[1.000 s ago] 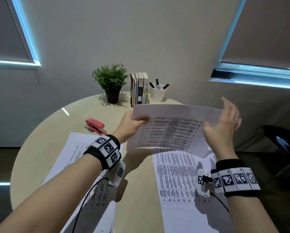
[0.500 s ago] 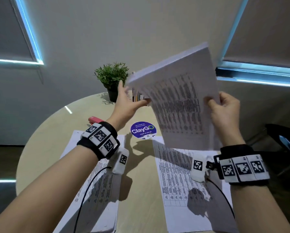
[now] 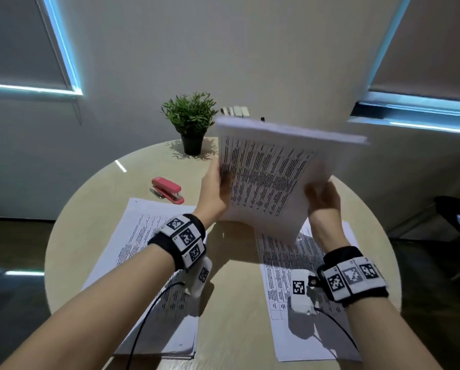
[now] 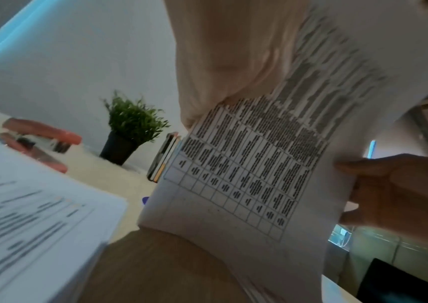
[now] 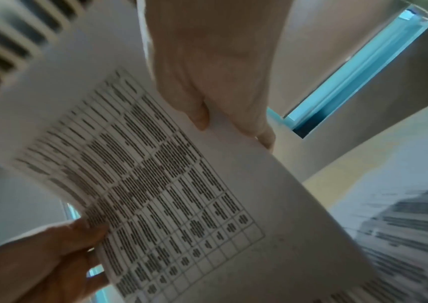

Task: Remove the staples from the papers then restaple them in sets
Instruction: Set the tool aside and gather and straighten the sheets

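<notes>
A thick sheaf of printed papers [image 3: 271, 180] is held upright above the round table, its printed table facing me. My left hand [image 3: 215, 193] grips its left edge with the thumb on the front, and my right hand [image 3: 322, 196] grips its right edge. In the left wrist view the left hand [image 4: 223, 61] clasps the sheaf [image 4: 256, 164]; in the right wrist view the right hand [image 5: 215, 78] pinches the sheaf [image 5: 171, 184]. A red stapler [image 3: 167, 190] lies on the table to the left, apart from both hands.
Two more stacks of printed papers lie flat: one at front left [image 3: 148, 276], one at front right [image 3: 290, 303]. A potted plant [image 3: 190, 121] stands at the table's [image 3: 90, 209] far edge, with books [image 4: 164, 157] beside it, mostly hidden by the sheaf.
The sheaf went from lying nearly flat in the left hand alone to upright, gripped by both hands, and has now dropped lower and turned squarer to me.
</notes>
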Available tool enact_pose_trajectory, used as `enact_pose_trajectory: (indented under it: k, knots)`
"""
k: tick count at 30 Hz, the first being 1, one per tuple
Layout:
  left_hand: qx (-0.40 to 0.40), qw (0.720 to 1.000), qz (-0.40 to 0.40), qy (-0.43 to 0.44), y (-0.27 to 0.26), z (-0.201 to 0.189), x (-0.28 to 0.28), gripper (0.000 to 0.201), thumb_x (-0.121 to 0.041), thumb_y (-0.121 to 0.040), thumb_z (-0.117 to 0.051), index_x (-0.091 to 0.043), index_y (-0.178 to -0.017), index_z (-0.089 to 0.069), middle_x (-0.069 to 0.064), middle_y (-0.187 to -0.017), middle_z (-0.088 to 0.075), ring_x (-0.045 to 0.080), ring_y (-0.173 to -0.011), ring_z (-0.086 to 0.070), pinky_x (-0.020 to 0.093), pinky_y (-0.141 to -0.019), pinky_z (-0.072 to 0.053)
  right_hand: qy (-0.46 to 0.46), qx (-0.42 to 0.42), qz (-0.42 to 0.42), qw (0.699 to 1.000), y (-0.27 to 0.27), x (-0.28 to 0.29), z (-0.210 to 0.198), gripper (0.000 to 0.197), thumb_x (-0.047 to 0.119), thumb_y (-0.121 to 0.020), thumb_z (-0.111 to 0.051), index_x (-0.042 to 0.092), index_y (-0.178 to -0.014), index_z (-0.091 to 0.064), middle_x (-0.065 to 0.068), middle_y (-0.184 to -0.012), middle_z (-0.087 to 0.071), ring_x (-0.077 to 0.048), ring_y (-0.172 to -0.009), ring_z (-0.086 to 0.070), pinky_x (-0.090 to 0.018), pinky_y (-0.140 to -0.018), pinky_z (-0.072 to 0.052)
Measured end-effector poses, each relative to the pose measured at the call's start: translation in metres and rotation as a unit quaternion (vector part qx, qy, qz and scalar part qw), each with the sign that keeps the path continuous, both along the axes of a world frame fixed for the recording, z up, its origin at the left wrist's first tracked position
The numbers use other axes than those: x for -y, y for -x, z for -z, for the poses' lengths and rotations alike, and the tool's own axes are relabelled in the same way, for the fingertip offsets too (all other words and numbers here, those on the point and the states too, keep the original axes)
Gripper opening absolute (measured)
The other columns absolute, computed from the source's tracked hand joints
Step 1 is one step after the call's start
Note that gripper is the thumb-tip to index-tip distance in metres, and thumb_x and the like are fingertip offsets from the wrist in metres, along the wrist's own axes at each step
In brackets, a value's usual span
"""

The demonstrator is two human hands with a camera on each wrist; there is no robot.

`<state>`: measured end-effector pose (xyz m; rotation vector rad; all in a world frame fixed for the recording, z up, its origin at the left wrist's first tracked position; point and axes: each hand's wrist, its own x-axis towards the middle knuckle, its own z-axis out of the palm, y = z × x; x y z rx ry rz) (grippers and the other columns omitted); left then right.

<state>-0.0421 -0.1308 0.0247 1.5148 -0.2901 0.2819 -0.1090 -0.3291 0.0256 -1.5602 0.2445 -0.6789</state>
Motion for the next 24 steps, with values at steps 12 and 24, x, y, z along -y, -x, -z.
enact_pose_trajectory:
  k: [12, 24]
  knots:
    - [-0.017, 0.978, 0.014, -0.207, -0.001, -0.07, -0.091, 0.028, 0.003, -0.09, -0.057, -0.019, -0.075, -0.059, -0.007, -0.067, -0.058, -0.006, -0.051, -0.053, 0.018, -0.051, -0.044, -0.021, -0.038, -0.115, 0.992, -0.012, -0.031, -0.03, 0.022, -0.002, -0.099, -0.045, 0.007, -0.092, -0.063, -0.004, -0.084, -0.063, -0.01, -0.066, -0.06, -0.022, -0.056, -0.048]
    - [-0.31, 0.886, 0.015, -0.345, 0.026, -0.026, -0.222, 0.022, 0.005, -0.083, -0.067, -0.001, -0.066, -0.054, 0.012, -0.06, -0.06, 0.017, -0.047, -0.063, 0.026, -0.047, -0.055, 0.112, -0.269, -0.224, 0.93, 0.001, -0.136, 0.036, 0.034, -0.004, -0.085, -0.06, 0.008, -0.06, -0.04, -0.011, -0.059, -0.042, -0.018, -0.046, -0.037, -0.022, -0.044, -0.031]
